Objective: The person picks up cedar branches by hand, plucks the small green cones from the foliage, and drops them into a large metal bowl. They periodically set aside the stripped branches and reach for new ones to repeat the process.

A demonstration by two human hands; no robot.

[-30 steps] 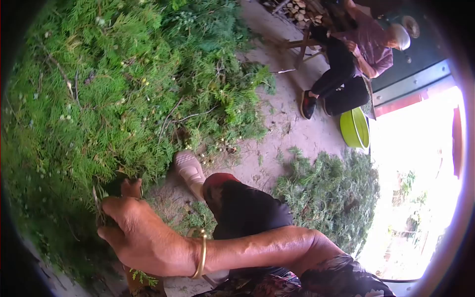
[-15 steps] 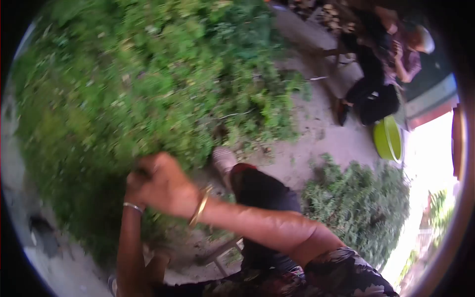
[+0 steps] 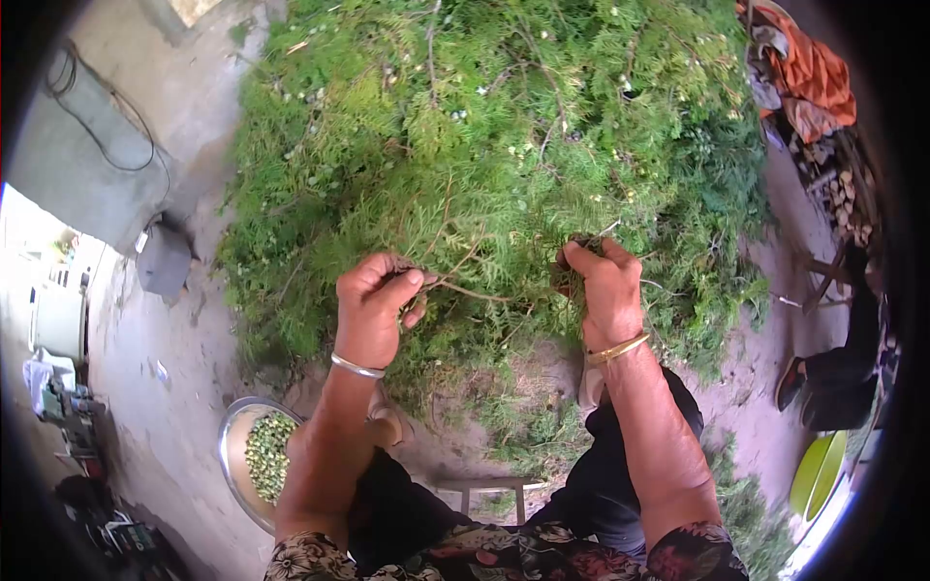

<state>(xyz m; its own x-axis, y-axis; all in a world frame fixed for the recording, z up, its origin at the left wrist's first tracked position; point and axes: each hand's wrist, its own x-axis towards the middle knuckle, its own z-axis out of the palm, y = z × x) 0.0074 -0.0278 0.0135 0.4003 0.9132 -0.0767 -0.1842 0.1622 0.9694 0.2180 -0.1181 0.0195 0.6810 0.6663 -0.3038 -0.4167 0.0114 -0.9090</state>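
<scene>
A large heap of cut evergreen branches [image 3: 446,145] with flat, scaly sprays and small pale cones fills the ground in front of me. My left hand [image 3: 378,295], a silver bangle at its wrist, is closed on the thin brown stem of an evergreen sprig [image 3: 470,257]; the sprig points to the right. Over the heap's near edge my right hand [image 3: 605,286], with a gold bangle, pinches a dark twig end, mostly covered by the fingers. To the left of my knee stands a metal bowl [image 3: 232,460] partly filled with small green cones [image 3: 268,455].
A lime-green tub [image 3: 819,474] and a seated person's dark-clothed leg [image 3: 843,368] are at right. Smaller branches [image 3: 751,513] lie near the tub. Stacked firewood [image 3: 852,203] and an orange cloth [image 3: 814,73] are at upper right; a grey container [image 3: 163,259] stands at left.
My view has swung from the right side back to the middle. My hands, together before, are now apart; the sprig shows in the left one, and the cone bowl has come into view.
</scene>
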